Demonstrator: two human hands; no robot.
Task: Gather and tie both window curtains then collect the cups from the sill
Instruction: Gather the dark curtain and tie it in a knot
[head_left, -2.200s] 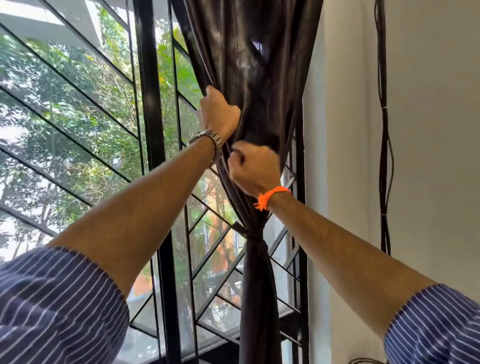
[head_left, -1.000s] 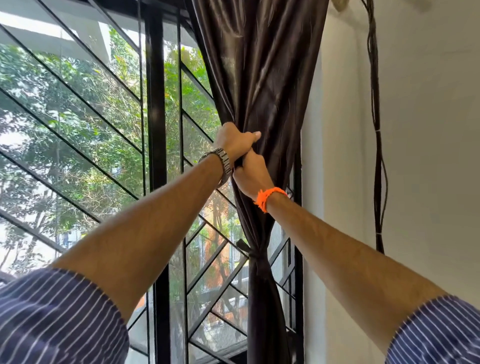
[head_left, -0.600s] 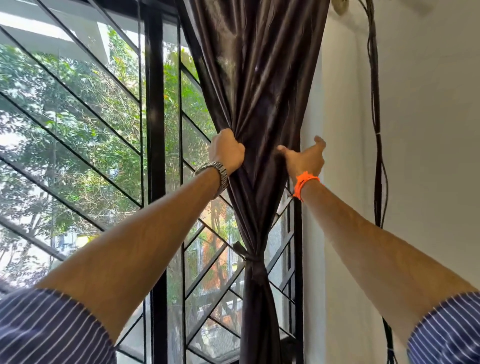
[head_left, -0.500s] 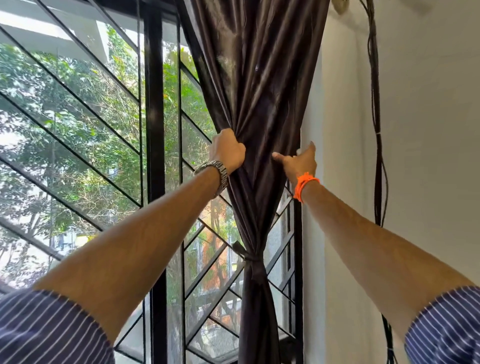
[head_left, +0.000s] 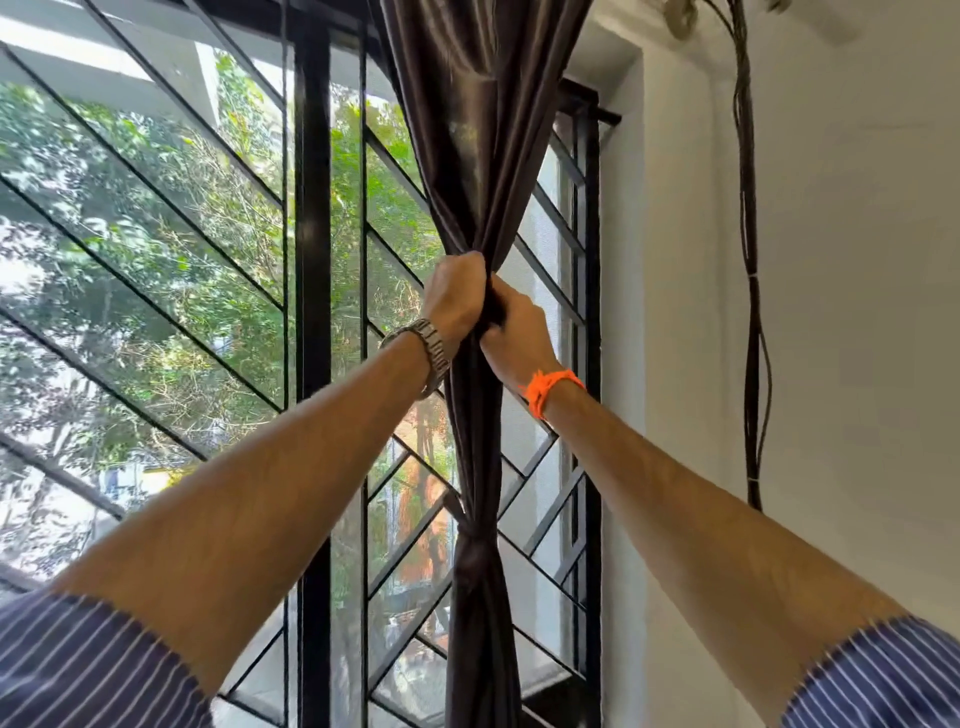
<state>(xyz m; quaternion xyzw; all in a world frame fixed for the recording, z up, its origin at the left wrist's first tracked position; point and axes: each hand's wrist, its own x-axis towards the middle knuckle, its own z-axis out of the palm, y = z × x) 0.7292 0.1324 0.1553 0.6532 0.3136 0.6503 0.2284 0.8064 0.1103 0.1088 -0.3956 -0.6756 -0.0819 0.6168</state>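
Observation:
A dark brown curtain (head_left: 483, 130) hangs at the right side of the window, bunched into a narrow bundle. A knot (head_left: 474, 553) cinches it lower down. My left hand (head_left: 457, 299), with a metal watch on the wrist, grips the bundle from the left. My right hand (head_left: 514, 327), with an orange thread on the wrist, grips the same bundle just below and to the right, touching the left hand. No cups or sill top are in view.
A black window frame post (head_left: 311, 260) and diagonal grille bars (head_left: 156, 291) stand behind the curtain. White wall (head_left: 857, 312) lies to the right, with a bundle of dark cables (head_left: 750, 260) running down it.
My right hand, open and spread at the curtain's right edge half a second ago, has come back left and closed on the bundle beside my left hand. The folds are gathered tighter.

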